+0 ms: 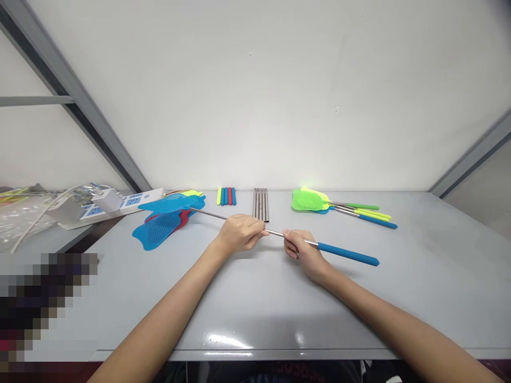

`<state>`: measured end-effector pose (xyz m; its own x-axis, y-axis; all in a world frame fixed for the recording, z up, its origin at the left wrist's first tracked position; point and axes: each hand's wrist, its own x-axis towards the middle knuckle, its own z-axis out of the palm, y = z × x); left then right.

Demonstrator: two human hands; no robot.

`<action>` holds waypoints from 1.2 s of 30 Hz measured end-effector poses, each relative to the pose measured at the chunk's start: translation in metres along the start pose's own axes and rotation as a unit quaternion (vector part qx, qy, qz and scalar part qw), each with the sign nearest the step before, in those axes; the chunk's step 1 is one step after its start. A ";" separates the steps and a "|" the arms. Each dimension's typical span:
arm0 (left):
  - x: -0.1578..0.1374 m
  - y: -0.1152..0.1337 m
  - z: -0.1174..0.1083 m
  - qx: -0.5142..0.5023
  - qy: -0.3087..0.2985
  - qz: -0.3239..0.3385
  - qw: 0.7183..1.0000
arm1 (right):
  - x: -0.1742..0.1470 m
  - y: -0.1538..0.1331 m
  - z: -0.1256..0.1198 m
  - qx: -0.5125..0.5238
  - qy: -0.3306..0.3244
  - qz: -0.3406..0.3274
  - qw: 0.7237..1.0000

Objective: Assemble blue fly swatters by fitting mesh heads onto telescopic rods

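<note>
A telescopic fly swatter with a blue handle (349, 254) lies across both hands above the table, its thin metal rod running up to a blue head at the left. My left hand (242, 234) is closed round the middle of the rod. Closer to the handle, my right hand (305, 254) is closed on the thicker metal section. Loose swatter heads lie under and beside the raised head, among them a blue head (155, 231) and a red head (184, 219). Behind my hands stand several metal tubes (261, 205) in a row.
Several coloured handle grips (227, 196) lie side by side at the back. Right of the tubes is a pile of swatters with a green head (307, 200) on top. A power strip (154, 196) with plugs and clear plastic bags (34, 221) occupy the left. A wall closes off the back.
</note>
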<state>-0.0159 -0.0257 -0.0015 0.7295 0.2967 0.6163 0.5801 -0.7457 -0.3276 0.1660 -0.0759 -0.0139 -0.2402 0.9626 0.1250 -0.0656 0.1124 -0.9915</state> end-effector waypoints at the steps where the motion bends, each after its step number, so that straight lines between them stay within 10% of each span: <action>1: 0.000 -0.001 0.000 0.002 0.002 0.001 1.000 | 0.000 0.000 0.000 -0.001 -0.001 -0.001 1.000; 19: 0.000 -0.002 -0.006 0.014 0.005 0.006 1.000 | -0.002 -0.002 -0.004 -0.006 -0.007 -0.015 1.000; 36: 0.006 0.043 -0.020 -0.081 -0.036 -0.142 0.986 | -0.008 0.010 0.000 0.132 -0.044 0.037 0.990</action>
<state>0.0063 -0.0673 0.0025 0.5736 0.5439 0.6125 0.7033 -0.7103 -0.0278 0.1678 -0.0828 -0.0245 -0.3364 0.9394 0.0661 -0.2918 -0.0373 -0.9557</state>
